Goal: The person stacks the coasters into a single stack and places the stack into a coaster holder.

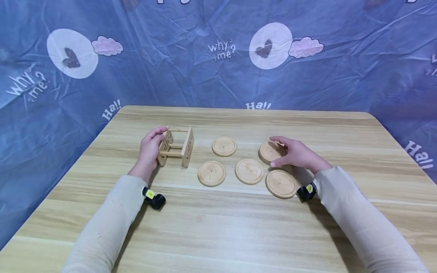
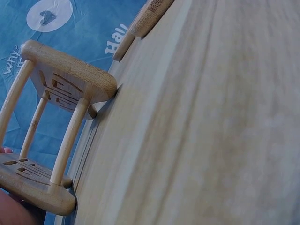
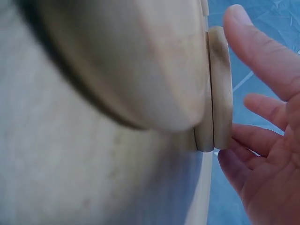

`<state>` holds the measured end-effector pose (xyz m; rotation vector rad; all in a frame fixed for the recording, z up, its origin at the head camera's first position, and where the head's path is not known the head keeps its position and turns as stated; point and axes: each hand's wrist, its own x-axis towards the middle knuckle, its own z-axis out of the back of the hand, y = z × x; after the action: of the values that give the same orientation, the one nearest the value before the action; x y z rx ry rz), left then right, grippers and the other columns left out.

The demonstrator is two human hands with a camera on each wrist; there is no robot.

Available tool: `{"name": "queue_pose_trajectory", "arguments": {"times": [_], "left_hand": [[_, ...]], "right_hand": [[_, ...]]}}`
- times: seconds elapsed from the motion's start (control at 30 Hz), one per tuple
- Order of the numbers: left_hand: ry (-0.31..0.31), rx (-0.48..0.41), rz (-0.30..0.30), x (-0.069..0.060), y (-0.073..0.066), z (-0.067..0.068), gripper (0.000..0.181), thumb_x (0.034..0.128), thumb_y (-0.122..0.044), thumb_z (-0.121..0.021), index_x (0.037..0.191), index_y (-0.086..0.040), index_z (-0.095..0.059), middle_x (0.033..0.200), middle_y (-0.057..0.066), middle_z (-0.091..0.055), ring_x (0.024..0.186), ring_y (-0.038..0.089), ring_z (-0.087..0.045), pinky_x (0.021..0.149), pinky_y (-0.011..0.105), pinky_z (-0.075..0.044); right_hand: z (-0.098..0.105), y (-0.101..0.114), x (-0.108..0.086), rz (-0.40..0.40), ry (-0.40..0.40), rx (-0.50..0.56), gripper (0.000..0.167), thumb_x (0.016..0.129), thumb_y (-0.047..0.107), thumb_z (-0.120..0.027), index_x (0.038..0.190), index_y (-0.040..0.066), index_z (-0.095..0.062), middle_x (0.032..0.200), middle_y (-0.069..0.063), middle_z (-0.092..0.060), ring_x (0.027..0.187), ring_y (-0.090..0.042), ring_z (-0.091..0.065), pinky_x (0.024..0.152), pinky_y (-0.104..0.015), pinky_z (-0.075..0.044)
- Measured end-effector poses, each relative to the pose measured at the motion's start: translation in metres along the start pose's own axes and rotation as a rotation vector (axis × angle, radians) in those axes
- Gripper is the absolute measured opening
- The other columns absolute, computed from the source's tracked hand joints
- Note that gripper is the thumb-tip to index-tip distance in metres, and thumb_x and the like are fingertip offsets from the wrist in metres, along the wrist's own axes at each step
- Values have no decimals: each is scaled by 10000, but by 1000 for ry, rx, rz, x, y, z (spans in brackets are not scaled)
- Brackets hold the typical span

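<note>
A small wooden coaster holder (image 1: 187, 148), two cut-out side panels joined by round rods, stands on the table at left. My left hand (image 1: 150, 149) grips its left panel, fingers over the back edge; in the left wrist view that hand is mostly hidden by the panel (image 2: 35, 185). At right, my right hand (image 1: 300, 153) is spread around a stack of round wooden coasters (image 1: 268, 151). The right wrist view shows the thumb (image 3: 258, 51) apart from the top coaster (image 3: 221, 89), with fingertips by its lower edge; whether they touch it, I cannot tell.
Single coasters with engraved leaf designs lie flat between holder and stack: one at the back (image 1: 224, 146), one front left (image 1: 211, 173), one in the middle (image 1: 249, 171). Another coaster (image 1: 281, 184) lies just in front of the stack. A blue printed cloth (image 1: 191, 76) hangs behind the table.
</note>
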<state>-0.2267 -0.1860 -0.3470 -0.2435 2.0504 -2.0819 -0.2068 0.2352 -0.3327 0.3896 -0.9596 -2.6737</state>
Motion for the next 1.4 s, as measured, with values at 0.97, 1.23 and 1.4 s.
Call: {"name": "queue_pose_trajectory", "arguments": {"times": [0.97, 1.23, 1.4], "left_hand": [[14, 11, 8, 1, 0, 2, 263, 902, -66, -481, 1134, -75, -605, 1025, -93, -527, 1014, 55, -460, 939, 224, -362], [14, 14, 13, 1, 1, 1, 277, 902, -69, -479, 1152, -74, -600, 1058, -79, -525, 1038, 67, -455, 951, 232, -361], [7, 15, 11, 1, 0, 1, 285, 897, -64, -483, 1157, -67, -600, 1036, -91, -527, 1025, 58, -457, 943, 223, -361]], "right_hand": [[-3, 10, -32, 227, 10, -23, 764, 695, 300, -794, 1328, 27, -464, 1320, -177, -506, 1213, -376, -458, 1024, -511, -335], [-5, 8, -41, 301, 28, -104, 630, 693, 301, -794, 1218, 28, -575, 1161, -82, -637, 1063, -246, -586, 921, -412, -446], [-5, 8, -46, 321, 19, -123, 605, 697, 315, -791, 1205, 52, -592, 1145, -59, -647, 1062, -255, -572, 916, -458, -444]]}}
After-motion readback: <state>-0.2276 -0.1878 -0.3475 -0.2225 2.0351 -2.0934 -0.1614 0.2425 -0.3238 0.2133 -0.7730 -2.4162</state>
